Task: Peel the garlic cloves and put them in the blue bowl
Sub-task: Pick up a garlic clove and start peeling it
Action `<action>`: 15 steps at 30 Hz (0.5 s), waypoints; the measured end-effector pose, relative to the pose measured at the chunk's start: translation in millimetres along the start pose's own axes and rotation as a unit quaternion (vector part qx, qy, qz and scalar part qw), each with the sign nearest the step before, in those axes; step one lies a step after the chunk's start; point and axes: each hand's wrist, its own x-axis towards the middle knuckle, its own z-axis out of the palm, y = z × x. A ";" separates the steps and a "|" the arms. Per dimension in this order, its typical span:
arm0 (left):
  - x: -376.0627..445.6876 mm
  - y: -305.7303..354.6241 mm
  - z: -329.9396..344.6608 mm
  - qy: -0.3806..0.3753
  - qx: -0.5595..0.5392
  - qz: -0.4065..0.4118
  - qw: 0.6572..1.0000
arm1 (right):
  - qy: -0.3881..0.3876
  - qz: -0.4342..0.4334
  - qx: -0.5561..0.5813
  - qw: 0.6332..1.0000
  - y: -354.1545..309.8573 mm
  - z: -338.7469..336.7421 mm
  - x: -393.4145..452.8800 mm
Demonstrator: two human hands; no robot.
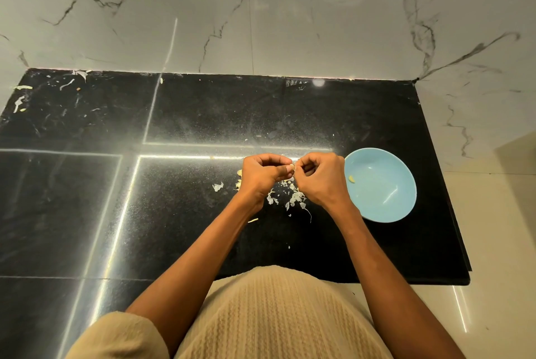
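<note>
Across the black granite counter (203,115), set against white veined marble (290,25), the work is kept close to the front edge, where the person in a beige knit top (275,318) can reach it with both forearms stretched forward. Just right of the hands sits the blue bowl (385,207), near enough, I would guess, that a finished clove needs only a short drop; one peeled clove (351,179) already lies inside near its left wall. Papery garlic skins (294,199) are scattered on the stone under and between the wrists, apparently let fall where they come off, and a few unpeeled cloves (239,177) seem to peek out beside the left hand, though they are mostly hidden. The left hand (262,174) and right hand (320,177) meet at fingertip level above the litter, knuckles up and fingers curled inward. Between them the garlic clove (291,167) is pinched, the left thumb and fingers steadying it while the right-hand fingertips nip at its skin, so peeling looks under way, with most of the task ahead.
</note>
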 end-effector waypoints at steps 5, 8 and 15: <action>-0.9 1.2 0.3 -0.013 -0.014 -0.007 1.000 | 0.008 0.014 0.013 1.000 -0.2 -1.3 0.3; -1.0 0.8 -0.6 -0.015 -0.013 -0.009 1.000 | 0.020 0.024 0.018 0.999 1.7 -2.3 2.1; -0.9 0.5 -2.2 -0.018 -0.015 -0.016 1.000 | 0.019 0.068 0.040 0.997 8.6 -0.2 4.6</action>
